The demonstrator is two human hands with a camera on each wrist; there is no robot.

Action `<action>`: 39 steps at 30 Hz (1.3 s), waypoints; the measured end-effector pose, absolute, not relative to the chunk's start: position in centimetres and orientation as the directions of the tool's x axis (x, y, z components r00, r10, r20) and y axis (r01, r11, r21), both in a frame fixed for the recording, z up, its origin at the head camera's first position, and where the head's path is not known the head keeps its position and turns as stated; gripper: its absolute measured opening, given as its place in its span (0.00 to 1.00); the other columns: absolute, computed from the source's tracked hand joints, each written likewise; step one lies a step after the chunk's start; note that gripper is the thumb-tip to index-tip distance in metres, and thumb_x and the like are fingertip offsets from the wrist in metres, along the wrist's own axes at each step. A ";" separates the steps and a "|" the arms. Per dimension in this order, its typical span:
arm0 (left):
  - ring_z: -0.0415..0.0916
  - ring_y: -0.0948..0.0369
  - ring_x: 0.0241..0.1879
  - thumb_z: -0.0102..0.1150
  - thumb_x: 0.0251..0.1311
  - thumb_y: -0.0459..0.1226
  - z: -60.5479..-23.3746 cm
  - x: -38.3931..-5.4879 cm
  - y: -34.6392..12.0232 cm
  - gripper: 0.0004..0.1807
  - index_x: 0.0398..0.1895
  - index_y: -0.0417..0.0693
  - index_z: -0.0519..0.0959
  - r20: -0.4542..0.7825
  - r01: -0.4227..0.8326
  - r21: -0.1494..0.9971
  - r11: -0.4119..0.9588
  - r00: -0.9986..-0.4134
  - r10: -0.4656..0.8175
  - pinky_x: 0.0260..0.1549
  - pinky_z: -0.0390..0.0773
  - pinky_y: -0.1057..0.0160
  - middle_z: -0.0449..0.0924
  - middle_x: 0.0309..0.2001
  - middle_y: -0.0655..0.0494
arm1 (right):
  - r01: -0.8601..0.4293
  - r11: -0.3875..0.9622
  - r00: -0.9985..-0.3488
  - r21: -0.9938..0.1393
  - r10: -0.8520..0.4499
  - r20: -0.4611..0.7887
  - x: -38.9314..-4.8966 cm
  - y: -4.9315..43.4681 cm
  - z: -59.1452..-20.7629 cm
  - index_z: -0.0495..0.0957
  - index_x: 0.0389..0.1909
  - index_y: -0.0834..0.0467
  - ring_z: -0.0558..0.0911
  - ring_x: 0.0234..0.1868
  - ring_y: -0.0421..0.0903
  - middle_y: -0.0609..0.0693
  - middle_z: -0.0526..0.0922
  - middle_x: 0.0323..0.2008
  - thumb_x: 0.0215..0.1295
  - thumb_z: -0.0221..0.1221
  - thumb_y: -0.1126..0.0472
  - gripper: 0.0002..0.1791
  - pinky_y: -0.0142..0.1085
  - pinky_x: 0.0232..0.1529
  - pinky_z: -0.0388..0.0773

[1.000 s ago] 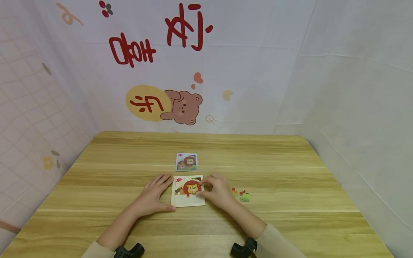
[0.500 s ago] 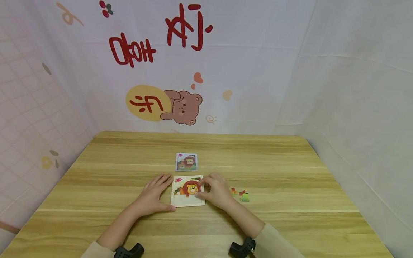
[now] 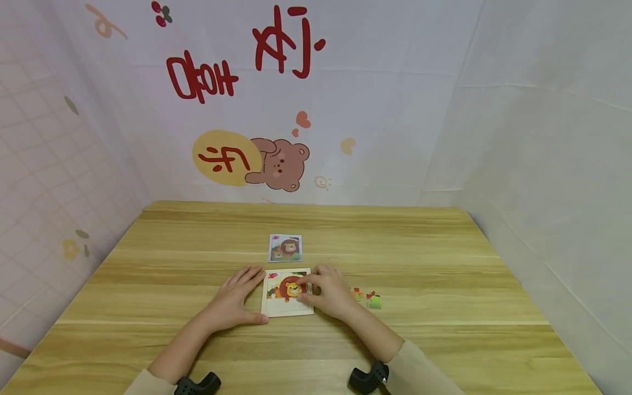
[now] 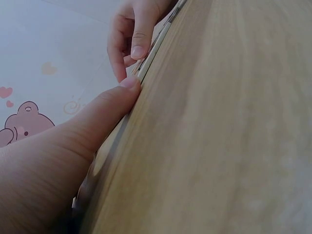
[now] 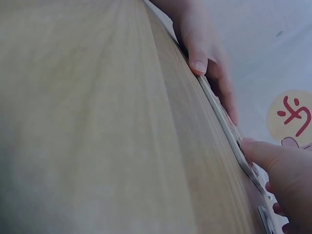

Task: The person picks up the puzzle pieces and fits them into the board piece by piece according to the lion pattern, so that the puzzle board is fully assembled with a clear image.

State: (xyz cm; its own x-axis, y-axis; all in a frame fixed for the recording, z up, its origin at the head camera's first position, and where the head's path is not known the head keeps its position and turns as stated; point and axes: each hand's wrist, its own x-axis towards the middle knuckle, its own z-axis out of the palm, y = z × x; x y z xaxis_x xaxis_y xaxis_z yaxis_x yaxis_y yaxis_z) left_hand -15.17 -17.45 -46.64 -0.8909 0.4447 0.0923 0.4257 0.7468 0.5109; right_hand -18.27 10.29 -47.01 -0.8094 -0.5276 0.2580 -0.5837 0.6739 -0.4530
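Note:
A pale puzzle board lies on the table with lion puzzle pieces filling its upper part; the lower strip is bare. My left hand rests at the board's left side, fingers stretched along the upper corner. In the left wrist view its thumb touches the board's edge. On the right, my right hand reaches over the board. Its thumb and index fingertips touch the lion's face area, spread apart from each other. Beside this hand lie loose puzzle pieces, partly hidden by the wrist.
Behind the board lies a card with the lion picture. A printed cloth hangs at the table's back and sides. Black wrist devices sit near both sleeves.
My right hand has shifted slightly left, its index fingertip sliding from the board's right edge onto the lion's face area. The left hand and the board stay where they were.

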 end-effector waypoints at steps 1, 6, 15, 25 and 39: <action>0.42 0.44 0.72 0.65 0.39 0.69 -46.7 -15.2 -17.5 0.61 0.72 0.43 0.59 0.093 0.426 0.509 0.748 -0.891 0.445 0.61 0.44 0.34 0.51 0.73 0.47 | -0.591 0.672 -0.804 -0.446 -0.537 0.256 -18.3 10.3 -47.0 0.84 0.47 0.40 0.66 0.37 0.40 0.38 0.70 0.34 0.57 0.65 0.41 0.18 0.37 0.40 0.60; 0.42 0.44 0.72 0.65 0.39 0.69 -46.7 -15.1 -17.5 0.61 0.73 0.43 0.59 0.096 0.428 0.505 0.749 -0.891 0.445 0.62 0.44 0.35 0.51 0.74 0.48 | -0.603 0.669 -0.794 -0.434 -0.556 0.247 -18.3 10.2 -47.0 0.84 0.49 0.38 0.65 0.37 0.39 0.38 0.70 0.34 0.60 0.64 0.44 0.16 0.37 0.40 0.58; 0.42 0.43 0.72 0.66 0.39 0.68 -46.6 -15.2 -17.7 0.61 0.72 0.42 0.60 0.096 0.425 0.505 0.751 -0.893 0.441 0.61 0.44 0.34 0.52 0.73 0.46 | -0.548 0.651 -0.830 -0.525 -0.500 0.248 -18.2 9.7 -46.5 0.87 0.41 0.43 0.65 0.35 0.40 0.39 0.71 0.33 0.55 0.69 0.49 0.12 0.38 0.39 0.58; 0.42 0.43 0.72 0.65 0.39 0.69 -46.6 -15.0 -17.8 0.61 0.72 0.43 0.60 0.088 0.419 0.508 0.752 -0.894 0.438 0.61 0.44 0.34 0.51 0.73 0.47 | -0.504 0.617 -0.854 -0.604 -0.459 0.245 -18.2 9.5 -46.6 0.88 0.37 0.45 0.66 0.33 0.41 0.40 0.73 0.30 0.52 0.71 0.52 0.10 0.38 0.37 0.60; 0.43 0.42 0.71 0.68 0.39 0.66 -46.5 -14.9 -17.5 0.60 0.72 0.41 0.60 0.111 0.434 0.509 0.744 -0.889 0.443 0.61 0.44 0.34 0.52 0.73 0.46 | -0.562 0.574 -0.826 -0.595 -0.412 0.383 -17.6 13.8 -45.8 0.87 0.38 0.51 0.69 0.36 0.43 0.44 0.76 0.34 0.48 0.74 0.57 0.13 0.37 0.34 0.65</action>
